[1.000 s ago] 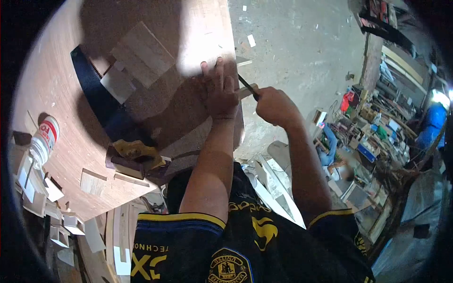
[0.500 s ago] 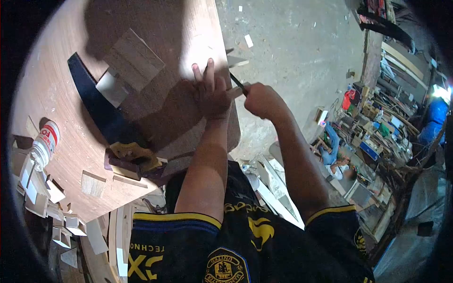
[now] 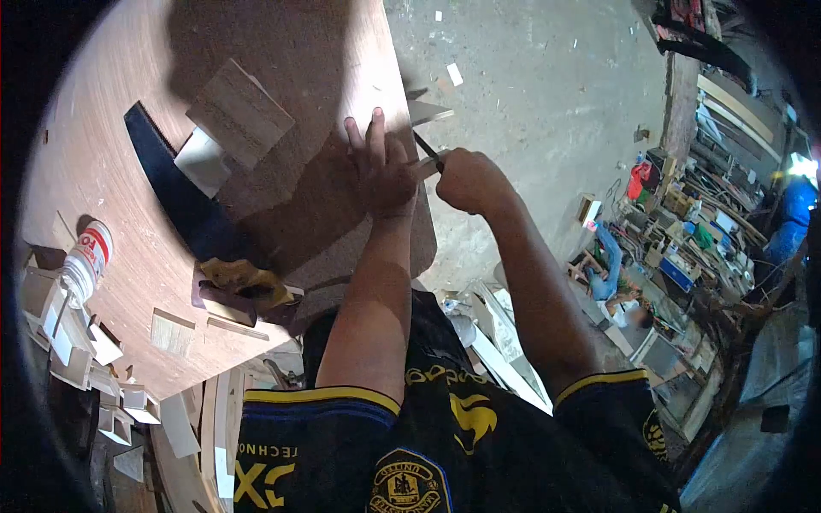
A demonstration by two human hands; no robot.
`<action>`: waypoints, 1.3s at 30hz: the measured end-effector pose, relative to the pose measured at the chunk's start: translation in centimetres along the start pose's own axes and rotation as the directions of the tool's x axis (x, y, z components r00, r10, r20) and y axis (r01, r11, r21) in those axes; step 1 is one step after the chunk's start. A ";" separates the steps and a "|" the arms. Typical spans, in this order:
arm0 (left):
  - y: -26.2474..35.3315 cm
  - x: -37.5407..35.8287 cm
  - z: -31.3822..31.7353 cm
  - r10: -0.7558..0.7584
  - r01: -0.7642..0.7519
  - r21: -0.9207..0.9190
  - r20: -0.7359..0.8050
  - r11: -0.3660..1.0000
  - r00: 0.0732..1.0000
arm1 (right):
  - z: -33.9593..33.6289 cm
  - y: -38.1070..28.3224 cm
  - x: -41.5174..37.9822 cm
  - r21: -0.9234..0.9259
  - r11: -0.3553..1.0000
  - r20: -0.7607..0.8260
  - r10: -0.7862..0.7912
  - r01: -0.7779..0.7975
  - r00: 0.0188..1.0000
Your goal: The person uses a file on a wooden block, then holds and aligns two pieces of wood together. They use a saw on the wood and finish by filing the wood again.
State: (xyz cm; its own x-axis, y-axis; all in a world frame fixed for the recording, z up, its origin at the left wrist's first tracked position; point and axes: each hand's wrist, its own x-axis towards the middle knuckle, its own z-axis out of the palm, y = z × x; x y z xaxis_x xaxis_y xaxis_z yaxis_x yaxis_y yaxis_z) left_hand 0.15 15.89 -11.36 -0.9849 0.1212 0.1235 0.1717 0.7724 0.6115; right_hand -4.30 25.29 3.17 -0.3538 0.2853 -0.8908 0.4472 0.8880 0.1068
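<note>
My left hand lies at the table's right edge, two fingers stretched out flat and the others bent. It presses down a small pale wood piece, whose end juts past the edge. My right hand is closed in a fist, just off the edge, around a narrow dark-bladed tool. The blade slants up and left across the wood piece, close to my left hand; its handle is hidden in the fist. Left of my hands, a handsaw rests on the table near a square wood block and a white piece.
The wooden table ends at a rounded corner by my body. A white tub and several wood offcuts crowd its near left side. Across the concrete floor, a person sits among scrap wood and tools.
My right hand has shifted slightly left with the tool, toward the table edge. The left hand stays nearly in place, and the whole view has moved a little.
</note>
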 end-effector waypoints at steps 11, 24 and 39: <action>-0.1 0.0 -0.4 0.037 -0.034 0.052 -0.042 0.998 0.998 | -1.5 0.4 -0.8 0.002 0.993 0.036 -0.114 0.114 0.993; -0.3 -0.3 0.4 0.001 -0.002 0.012 0.087 1.000 0.996 | 2.3 1.2 0.9 -0.003 0.971 -0.234 -0.232 0.238 0.944; -0.1 0.4 -1.0 0.045 -0.052 0.151 0.051 0.987 0.998 | 4.0 15.8 -3.5 0.903 0.227 -0.398 0.127 0.364 0.909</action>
State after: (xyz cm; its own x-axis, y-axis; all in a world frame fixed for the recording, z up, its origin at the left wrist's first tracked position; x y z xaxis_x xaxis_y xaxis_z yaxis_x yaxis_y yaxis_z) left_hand -0.22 15.22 -10.61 -0.9760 0.1871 0.1111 0.2175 0.8505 0.4789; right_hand 7.31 36.84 6.17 -0.5915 0.5153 -0.6202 0.7152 -0.0201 -0.6987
